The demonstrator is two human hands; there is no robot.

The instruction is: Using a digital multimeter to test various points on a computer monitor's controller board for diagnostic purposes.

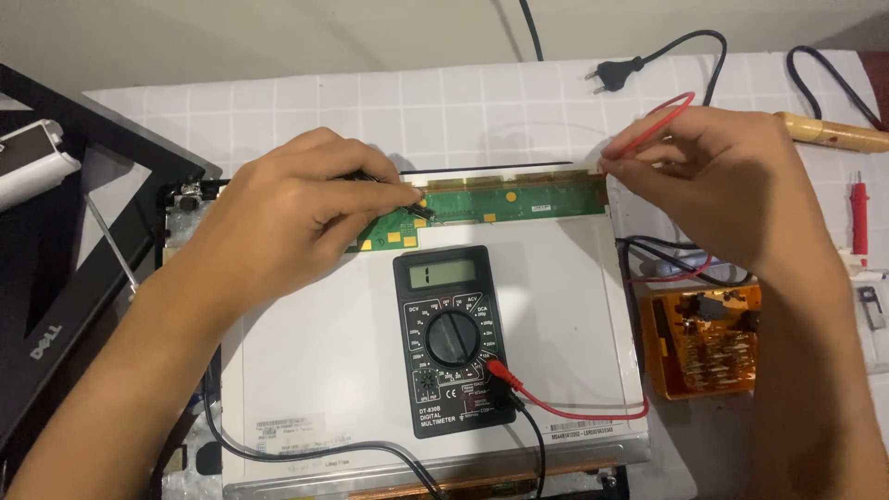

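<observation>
A white display panel (315,370) lies face down with a narrow green circuit board (519,199) along its far edge. My left hand (296,213) grips a black test probe (417,209), its tip pressed on the board's left part. At the board's right end, my right hand (722,185) pinches a red test lead (662,113), with the tip hidden by my fingers. A black digital multimeter (451,338) rests on the panel between my hands, with red and black leads plugged into its lower right corner.
A black laptop lid frame (56,306) lies at left. An orange screwdriver bit case (708,338) sits right of the panel. A wooden-handled soldering iron (833,132), a red-handled tool (859,218) and a black power plug (616,72) rest on the white tiled surface.
</observation>
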